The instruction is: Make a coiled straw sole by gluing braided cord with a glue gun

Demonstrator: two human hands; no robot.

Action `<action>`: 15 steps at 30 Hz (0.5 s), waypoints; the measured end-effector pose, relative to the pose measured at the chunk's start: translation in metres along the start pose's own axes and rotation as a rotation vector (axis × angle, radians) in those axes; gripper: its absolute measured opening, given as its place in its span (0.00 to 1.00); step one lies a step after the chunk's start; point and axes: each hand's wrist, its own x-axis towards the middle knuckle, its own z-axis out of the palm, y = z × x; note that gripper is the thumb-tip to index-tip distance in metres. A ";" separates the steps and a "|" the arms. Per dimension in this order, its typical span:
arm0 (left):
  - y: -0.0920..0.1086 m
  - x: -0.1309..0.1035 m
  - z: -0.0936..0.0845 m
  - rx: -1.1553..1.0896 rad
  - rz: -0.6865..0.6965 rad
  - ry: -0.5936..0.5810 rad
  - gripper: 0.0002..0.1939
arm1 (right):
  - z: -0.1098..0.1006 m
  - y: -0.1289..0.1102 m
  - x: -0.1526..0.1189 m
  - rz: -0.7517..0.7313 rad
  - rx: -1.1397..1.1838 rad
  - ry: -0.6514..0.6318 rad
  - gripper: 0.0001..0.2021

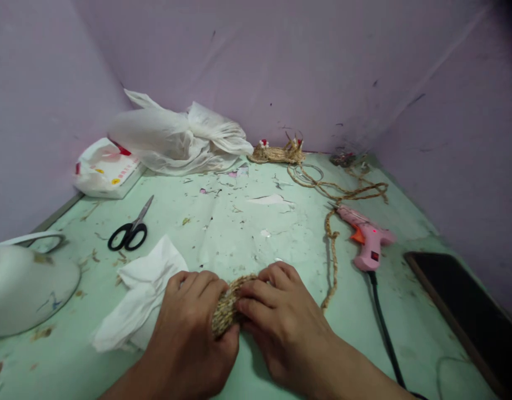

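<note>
A woven piece of brown rope (227, 312) is held between both hands at the bottom centre, over the green table. My left hand (193, 322) grips its left side, fingers curled over the top and thumb below. On its right side my right hand (281, 319) closes round it, with fingertips pressed on the weave. The fingers hide part of the piece. White tissue (149, 283) lies crumpled beside my left hand. A loose rope (333, 255) runs along the table to the right of my right hand.
Black-handled scissors (133, 229) lie left, near a white rounded object (30, 289). A pink glue gun (367, 240) with its cord and a dark phone-like slab (460, 305) lie right. Along the back wall are a white bag (180, 139), a box (114, 172) and a decorated rope piece (272, 154).
</note>
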 end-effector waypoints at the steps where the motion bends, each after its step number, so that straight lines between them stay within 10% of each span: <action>1: -0.001 0.000 -0.002 -0.008 -0.015 -0.038 0.09 | 0.001 -0.001 0.001 -0.022 -0.021 0.007 0.10; 15: -0.020 0.029 -0.026 -0.227 -0.202 -0.349 0.15 | 0.020 -0.009 0.000 -0.130 -0.118 0.104 0.11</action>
